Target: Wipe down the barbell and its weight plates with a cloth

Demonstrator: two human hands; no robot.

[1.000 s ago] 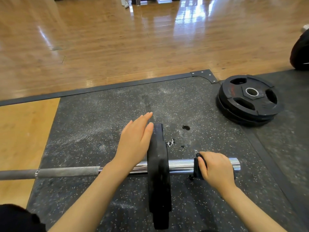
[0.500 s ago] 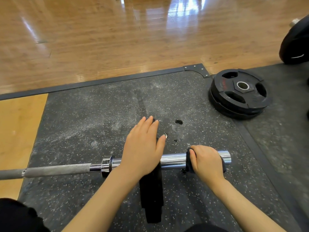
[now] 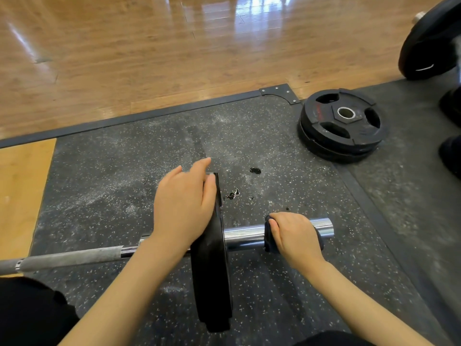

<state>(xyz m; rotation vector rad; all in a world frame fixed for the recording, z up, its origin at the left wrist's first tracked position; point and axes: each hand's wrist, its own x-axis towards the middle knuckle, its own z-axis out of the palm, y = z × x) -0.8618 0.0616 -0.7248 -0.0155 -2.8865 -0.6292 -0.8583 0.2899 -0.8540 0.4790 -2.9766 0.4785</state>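
A barbell lies across a speckled black rubber mat, its chrome sleeve pointing right. One black weight plate stands upright on the sleeve. My left hand rests on the plate's top left face, fingers curled over its rim. My right hand is closed around a dark cloth wrapped on the sleeve near its end.
A stack of black grip plates lies flat on the mat at the right. A large black plate stands at the top right, with dark shapes below it. Wooden floor lies beyond the mat. Small dark spots mark the mat.
My left hand shifted from lying over the plate's top to gripping its left rim. The plate slid left along the sleeve and back right. My right hand kept the cloth near the sleeve end.
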